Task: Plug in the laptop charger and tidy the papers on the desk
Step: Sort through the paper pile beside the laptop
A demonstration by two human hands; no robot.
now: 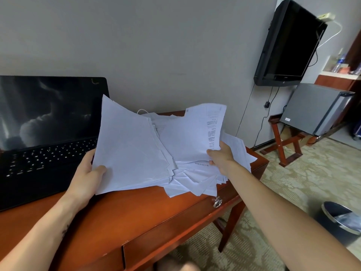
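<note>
Papers (195, 180) lie in a loose, fanned heap on the right half of the reddish wooden worktop (117, 212), with some corners hanging over its front and right edges. Seen from the head camera, the left hand (88, 173) grips a thick stack (129, 149) of white sheets by its lower left corner, thumb on top and the other fingers hidden behind the paper. The stack is tilted up off the worktop, and its upper corner overlaps the right edge of the laptop (45, 124) screen. The right hand (221, 157) pinches a printed sheet (193, 137) at its lower right edge, thumb on the face and fingers (212, 163) curled under it, so the sheet stands raised above the heap with its top curling over. The laptop sits open on the left part of the worktop, screen dark, keyboard just beside the left hand. A loop of white cable (141, 111) shows behind the papers near the wall (156, 45); both its ends are hidden, so I cannot tell what it joins. A metal ring pull (217, 202) hangs on the drawer front (175, 231) below the heap. Farther right, a black television (289, 45) is mounted on the wall, a small grey fridge (316, 108) rests on a wooden stand (283, 149), and a dark bin (341, 218) stands on the patterned carpet (293, 182).
</note>
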